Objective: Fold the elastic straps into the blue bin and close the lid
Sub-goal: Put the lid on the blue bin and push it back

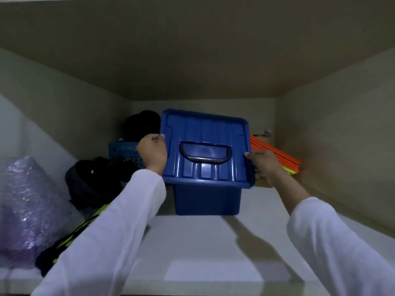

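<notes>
Both hands [152, 151] [261, 162] apparently gripping lidded blue bin [206, 199].

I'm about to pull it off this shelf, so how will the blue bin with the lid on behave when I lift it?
The blue bin looks like rigid moulded plastic, so it should keep its shape. The left hand and right hand hold only the lid edges; if it isn't latched, it may lift away. The bin narrows downward, so it might tip if pushed high.
</notes>
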A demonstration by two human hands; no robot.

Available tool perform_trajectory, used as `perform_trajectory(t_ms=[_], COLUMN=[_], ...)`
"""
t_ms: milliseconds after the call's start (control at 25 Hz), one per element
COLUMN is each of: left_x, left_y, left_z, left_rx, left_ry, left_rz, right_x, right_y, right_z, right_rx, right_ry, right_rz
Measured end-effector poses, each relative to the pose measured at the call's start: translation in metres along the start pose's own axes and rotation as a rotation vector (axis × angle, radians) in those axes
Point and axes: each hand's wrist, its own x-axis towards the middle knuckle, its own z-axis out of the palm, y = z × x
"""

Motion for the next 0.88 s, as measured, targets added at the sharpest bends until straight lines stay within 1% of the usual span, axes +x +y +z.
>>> perform_trajectory(t_ms=[120,200,280,400,480,600,720,880], left_x=[0.016,0.025,0.032,0.04,0.042,0.048,0.048,0.047], left_y=[-0.034,-0.046,-0.055,-0.064,-0.069,-0.078,-0.087,-0.097], left_z=[0.009,0.016,0.024,0.033,0.038,0.044,0.048,0.058], left_rx=[0.043,0.086,0.105,0.11,0.117,0.144,0.228,0.397], left_ry=[-0.002,-0.053,-0.12,-0.231,-0.29,-0.337,-0.361,-0.403], left_rz=[-0.217,-0.362,-0.458,-0.472,-0.465,-0.444,-0.415,-0.337], right_x=[0.029,0.044,0.057,0.07,0.078,0.083,0.087,0.096], right_y=[0.012,0.014,0.015,0.022,0.032,0.045,0.053,0.057], right_z=[0.017,0.022,0.025,0.026,0.027,0.03,0.033,0.034], right_rx=[-0.131,-0.26,-0.38,-0.557,-0.597,-0.657,-0.651,-0.744], right_ry=[0.064,0.1,0.128,0.168,0.177,0.168,0.174,0.203], right_rz=[-0.043,-0.057,-0.037,0.011,0.023,0.022,0.031,0.012])
